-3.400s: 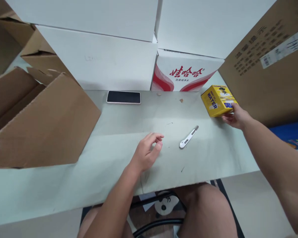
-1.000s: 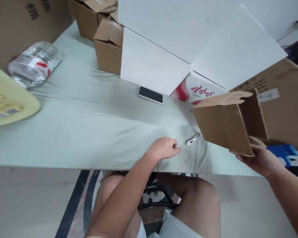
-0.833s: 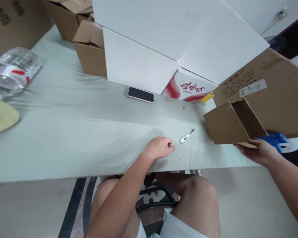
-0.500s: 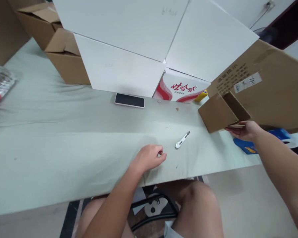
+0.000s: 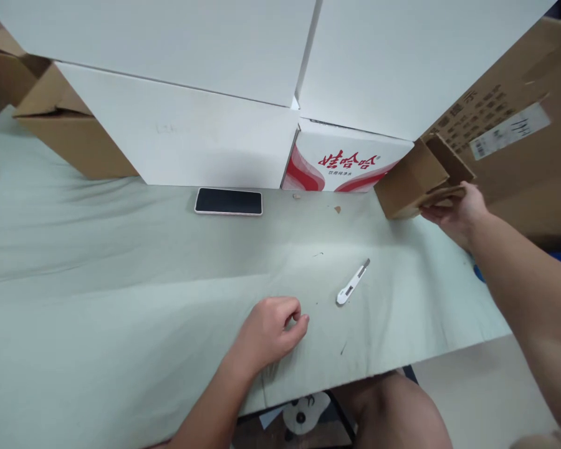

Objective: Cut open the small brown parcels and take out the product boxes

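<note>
My right hand [image 5: 453, 212] grips a small brown cardboard box [image 5: 414, 178] by its lower edge at the table's far right, holding it tilted against the stacked boxes there. My left hand [image 5: 273, 327] rests on the pale green cloth of the table [image 5: 121, 280] near the front edge, fingers loosely curled with nothing visible in them. A white utility knife [image 5: 352, 284] lies on the cloth a little to the right of my left hand, untouched.
A dark phone [image 5: 229, 201] lies face up by the back. White boxes [image 5: 191, 125] and a red-and-white printed carton [image 5: 341, 165] wall off the rear. A large brown carton [image 5: 509, 125] stands at right, another brown box [image 5: 70, 131] at left.
My right hand has brought the small brown box from the near right edge up and back towards the rear boxes. The view swung right. My left hand has stayed in place.
</note>
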Demonstrator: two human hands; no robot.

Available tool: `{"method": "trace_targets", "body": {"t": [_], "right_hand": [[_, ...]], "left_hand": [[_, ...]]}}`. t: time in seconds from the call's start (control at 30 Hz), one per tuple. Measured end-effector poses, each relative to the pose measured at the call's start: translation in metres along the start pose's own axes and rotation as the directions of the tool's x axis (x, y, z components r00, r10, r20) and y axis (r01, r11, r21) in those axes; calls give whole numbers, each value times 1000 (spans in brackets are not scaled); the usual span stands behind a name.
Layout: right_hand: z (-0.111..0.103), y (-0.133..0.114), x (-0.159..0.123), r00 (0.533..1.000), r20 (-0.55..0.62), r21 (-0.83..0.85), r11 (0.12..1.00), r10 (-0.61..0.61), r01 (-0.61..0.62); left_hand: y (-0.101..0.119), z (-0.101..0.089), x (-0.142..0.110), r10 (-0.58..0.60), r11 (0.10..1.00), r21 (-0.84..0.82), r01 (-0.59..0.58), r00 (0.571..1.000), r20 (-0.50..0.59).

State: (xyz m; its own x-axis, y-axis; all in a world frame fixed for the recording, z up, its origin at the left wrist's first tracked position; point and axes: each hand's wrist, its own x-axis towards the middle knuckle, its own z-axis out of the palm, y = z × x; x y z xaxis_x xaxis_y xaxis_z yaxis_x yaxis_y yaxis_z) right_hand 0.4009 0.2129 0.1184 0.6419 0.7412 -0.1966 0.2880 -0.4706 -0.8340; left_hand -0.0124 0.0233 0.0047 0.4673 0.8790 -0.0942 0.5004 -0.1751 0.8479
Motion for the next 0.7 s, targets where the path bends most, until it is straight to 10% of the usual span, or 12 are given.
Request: {"method": "trace_targets", "body": {"t": [0.47, 0.7], "right_hand": [[53, -26, 56, 997, -21, 8, 997, 76, -76], [58, -5, 26, 999, 47, -90, 996, -16, 20]], "left_hand": [[-11, 7, 5, 102, 985, 143, -95, 994, -41], [-8, 2, -2, 156, 985, 98, -145, 981, -119]]}}
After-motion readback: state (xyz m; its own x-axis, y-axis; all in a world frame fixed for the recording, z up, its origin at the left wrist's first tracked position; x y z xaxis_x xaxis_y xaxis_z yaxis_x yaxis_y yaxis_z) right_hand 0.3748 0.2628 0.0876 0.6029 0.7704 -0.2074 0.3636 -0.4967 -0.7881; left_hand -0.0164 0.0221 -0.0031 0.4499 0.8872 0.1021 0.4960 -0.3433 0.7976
